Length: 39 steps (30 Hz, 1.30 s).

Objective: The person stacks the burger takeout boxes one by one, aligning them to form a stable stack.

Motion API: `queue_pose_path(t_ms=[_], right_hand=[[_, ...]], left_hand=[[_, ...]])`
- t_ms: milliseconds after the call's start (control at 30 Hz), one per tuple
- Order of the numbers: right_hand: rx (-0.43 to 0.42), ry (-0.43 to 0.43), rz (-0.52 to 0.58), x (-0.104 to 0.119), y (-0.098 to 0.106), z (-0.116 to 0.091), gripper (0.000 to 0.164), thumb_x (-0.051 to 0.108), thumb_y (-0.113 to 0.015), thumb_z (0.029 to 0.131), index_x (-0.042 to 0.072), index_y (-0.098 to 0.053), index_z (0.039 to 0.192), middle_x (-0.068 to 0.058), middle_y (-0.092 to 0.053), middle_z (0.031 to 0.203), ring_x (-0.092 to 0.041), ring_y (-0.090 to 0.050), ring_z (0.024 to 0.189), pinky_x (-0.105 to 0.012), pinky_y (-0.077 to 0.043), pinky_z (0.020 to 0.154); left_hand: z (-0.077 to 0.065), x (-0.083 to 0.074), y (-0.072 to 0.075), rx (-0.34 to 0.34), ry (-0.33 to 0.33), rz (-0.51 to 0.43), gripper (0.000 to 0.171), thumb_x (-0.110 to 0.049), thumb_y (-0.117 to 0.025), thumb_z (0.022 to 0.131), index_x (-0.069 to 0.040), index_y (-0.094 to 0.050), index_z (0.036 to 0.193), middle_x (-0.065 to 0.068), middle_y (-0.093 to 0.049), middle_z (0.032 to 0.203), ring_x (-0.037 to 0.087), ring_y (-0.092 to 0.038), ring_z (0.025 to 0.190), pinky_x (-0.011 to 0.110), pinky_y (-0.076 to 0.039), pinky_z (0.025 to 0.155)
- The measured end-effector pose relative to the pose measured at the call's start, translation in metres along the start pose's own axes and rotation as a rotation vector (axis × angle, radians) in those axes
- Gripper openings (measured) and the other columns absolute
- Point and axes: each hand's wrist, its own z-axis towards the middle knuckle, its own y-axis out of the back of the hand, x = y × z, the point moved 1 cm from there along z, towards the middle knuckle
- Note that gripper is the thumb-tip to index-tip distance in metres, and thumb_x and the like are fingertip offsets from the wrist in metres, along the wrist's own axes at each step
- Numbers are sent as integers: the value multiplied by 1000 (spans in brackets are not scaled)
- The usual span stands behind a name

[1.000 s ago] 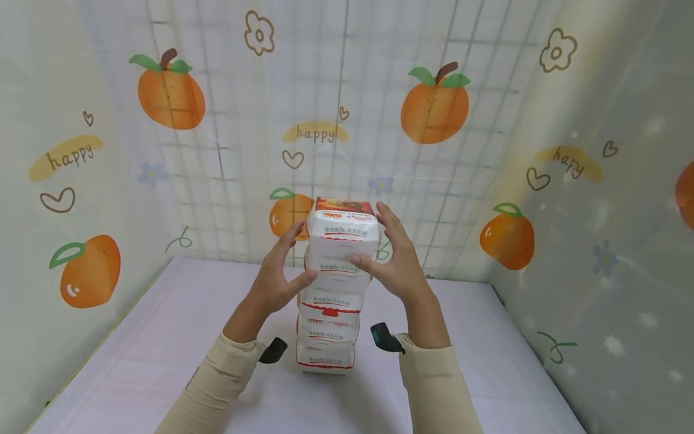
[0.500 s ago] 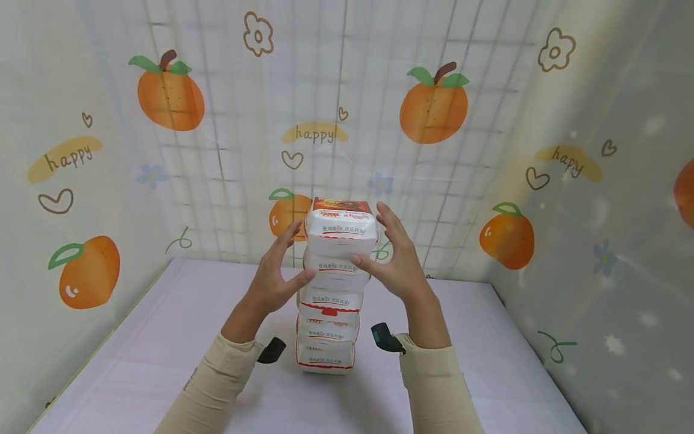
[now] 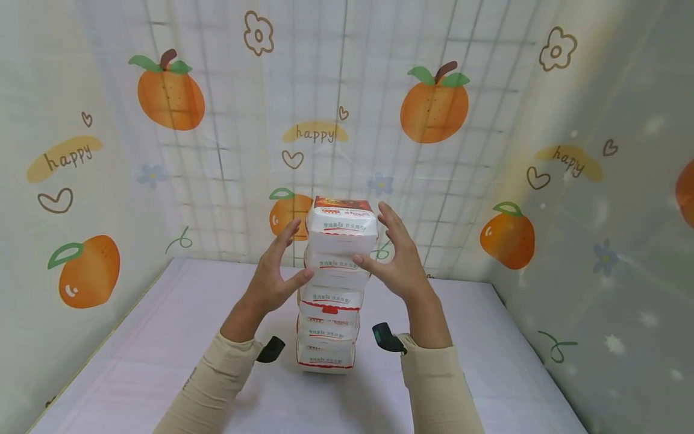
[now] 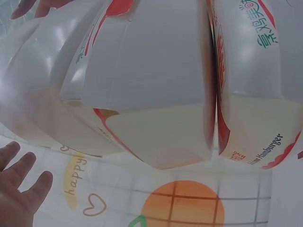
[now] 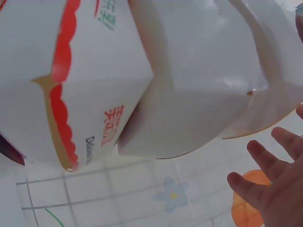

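Observation:
A tall stack of white paper burger boxes point(image 3: 331, 330) with red trim stands on the table in the head view. It leans slightly, the upper boxes set off to the right of the lower ones. The top box point(image 3: 343, 224) shows a red printed lid. My left hand point(image 3: 271, 282) is held at the stack's upper left, fingers spread, a small gap between the fingertips and the boxes. On the upper right is my right hand point(image 3: 402, 259), its fingers extended; its thumb overlaps the boxes, and contact cannot be told. Both wrist views show boxes point(image 4: 151, 71) point(image 5: 203, 61) close up.
The stack stands on a pale lilac tabletop point(image 3: 179, 337). Behind and beside it hangs a white curtain point(image 3: 347, 54) printed with oranges, with a wire grid showing through. Small black devices point(image 3: 271, 349) sit at both wrists.
My left hand has drawn slightly left, away from the stack. The right hand has barely moved. The upper boxes have shifted very slightly left, while the lower ones look unchanged.

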Motion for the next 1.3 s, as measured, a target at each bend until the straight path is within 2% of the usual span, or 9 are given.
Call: queue_pose_path(t_ms=[267, 367, 600, 800, 900, 1000, 1100, 1200, 1300], right_hand=[[19, 6, 31, 0, -1, 0, 96, 29, -82, 77, 31, -25, 155, 6, -30, 155, -19, -31, 139, -50, -29, 109], [37, 7, 61, -2, -2, -1, 94, 30, -81, 79, 32, -26, 154, 7, -34, 153, -17, -31, 139, -49, -29, 110], [13, 41, 86, 5, -1, -7, 91, 17, -81, 79, 21, -29, 154, -1, -37, 152, -21, -35, 138, -51, -32, 108], [-49, 138, 102, 35, 7, -21, 84, 0, -78, 78, -1, -33, 149, -19, -42, 146, -37, -39, 133, -58, -33, 105], [-86, 164, 118, 27, 8, -22, 83, 0, -78, 76, 1, -36, 148, -19, -43, 146, -37, -40, 133, -60, -32, 105], [-60, 126, 130, 9, 5, -20, 86, 9, -78, 78, 16, -34, 152, -8, -37, 152, -30, -35, 137, -62, -30, 105], [13, 75, 101, -6, -1, -19, 88, 25, -75, 81, 32, -28, 154, 4, -27, 157, -23, -27, 141, -63, -33, 102], [52, 65, 73, -12, -5, -20, 86, 36, -71, 83, 38, -24, 154, 9, -19, 159, -23, -22, 143, -65, -36, 98], [41, 68, 53, -11, -7, -19, 84, 41, -69, 84, 40, -24, 154, 10, -19, 159, -21, -22, 143, -65, -36, 99]], left_hand=[[0, 2, -2, 9, -14, -41, 82, -45, -62, 90, -10, -24, 154, 5, -33, 154, 28, -30, 139, 55, -29, 108], [0, 5, -6, 16, -24, -59, 83, -50, -60, 90, -14, -23, 155, 4, -34, 153, 29, -32, 138, 54, -29, 107], [-4, 0, -10, 21, -12, -44, 83, -59, -55, 90, -21, -21, 155, -2, -35, 153, 24, -33, 138, 49, -32, 107], [-12, -8, -8, -4, -72, -63, 84, -54, -59, 90, -11, -26, 153, 7, -36, 152, 27, -33, 138, 52, -33, 106], [-12, -9, -6, -35, -101, -59, 85, -53, -61, 89, -4, -28, 151, 12, -36, 151, 31, -34, 137, 56, -34, 105], [-9, -4, -6, -27, -43, -43, 88, -57, -60, 88, -7, -25, 152, 9, -33, 153, 30, -33, 137, 55, -33, 106], [-6, 4, -10, 51, 83, -56, 93, -64, -58, 86, -21, -16, 156, -1, -29, 156, 21, -29, 140, 52, -31, 108], [-6, 10, -15, 129, 190, -114, 95, -64, -61, 84, -34, -7, 156, -9, -28, 155, 16, -27, 140, 54, -32, 106], [-7, 13, -18, 156, 232, -149, 98, -65, -62, 81, -40, -3, 155, -11, -30, 153, 15, -28, 140, 59, -33, 104]])
